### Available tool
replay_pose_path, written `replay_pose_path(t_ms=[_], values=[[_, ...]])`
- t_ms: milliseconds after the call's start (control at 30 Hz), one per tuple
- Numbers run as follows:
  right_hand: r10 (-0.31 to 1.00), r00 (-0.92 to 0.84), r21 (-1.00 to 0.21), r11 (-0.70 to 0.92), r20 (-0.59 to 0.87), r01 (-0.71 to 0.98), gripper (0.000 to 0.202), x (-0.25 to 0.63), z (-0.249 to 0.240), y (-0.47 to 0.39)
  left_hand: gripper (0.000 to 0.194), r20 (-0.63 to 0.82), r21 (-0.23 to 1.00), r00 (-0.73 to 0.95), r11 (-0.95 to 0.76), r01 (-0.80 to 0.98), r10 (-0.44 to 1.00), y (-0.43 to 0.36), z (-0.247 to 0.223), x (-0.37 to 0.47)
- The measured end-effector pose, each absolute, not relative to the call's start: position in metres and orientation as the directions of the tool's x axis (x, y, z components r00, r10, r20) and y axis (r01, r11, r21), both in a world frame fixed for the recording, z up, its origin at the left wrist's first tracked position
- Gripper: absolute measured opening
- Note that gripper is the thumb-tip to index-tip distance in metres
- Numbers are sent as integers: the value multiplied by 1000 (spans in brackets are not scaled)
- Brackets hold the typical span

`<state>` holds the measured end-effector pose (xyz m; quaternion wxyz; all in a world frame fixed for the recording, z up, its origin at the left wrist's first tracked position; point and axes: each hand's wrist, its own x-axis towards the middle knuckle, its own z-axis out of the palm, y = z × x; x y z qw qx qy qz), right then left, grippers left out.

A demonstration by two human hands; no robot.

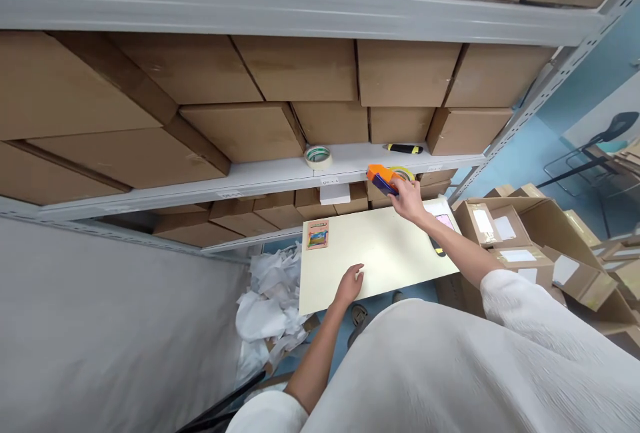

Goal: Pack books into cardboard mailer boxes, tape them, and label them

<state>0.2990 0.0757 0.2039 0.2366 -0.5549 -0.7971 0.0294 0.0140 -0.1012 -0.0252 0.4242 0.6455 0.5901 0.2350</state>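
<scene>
My right hand (407, 200) is closed around an orange and blue tape dispenser (382, 176) with a roll of yellowish tape, raised near the shelf edge. My left hand (350, 283) hovers over or rests on the front part of a cream-coloured board (375, 250); which of the two I cannot tell. Its fingers are slightly curled and apart, with nothing in them. A small card with a colourful picture (317, 234) lies at the board's far left corner. Under my right forearm, a pink-screened phone (445, 222) and a black and yellow utility knife (438, 247) are partly covered.
Cardboard boxes (300, 70) fill the metal shelf (270, 172) in front. A tape roll (319, 157) and another utility knife (404, 148) lie on it. Crumpled white packing material (273, 300) is heaped at left. Open cartons (537, 220) with smaller boxes stand at right.
</scene>
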Motion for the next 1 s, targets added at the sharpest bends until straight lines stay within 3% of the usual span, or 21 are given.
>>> replay_pose_path(t_ms=[167,433,600,1000], values=[[975,-108,-378,176,196,909,31,341,145,36,34,-228,811,237,49,583,944,-101,-29,33],[989,50,-369,-98,-140,924,21,363,47,-23,34,-276,805,276,65,590,921,-112,-32,55],[962,163,-332,-230,-218,915,22,369,10,-41,35,-319,785,256,103,611,913,-125,-33,53],[926,129,-215,-215,-355,953,37,366,-14,-37,35,-351,757,201,151,636,915,-128,-29,49]])
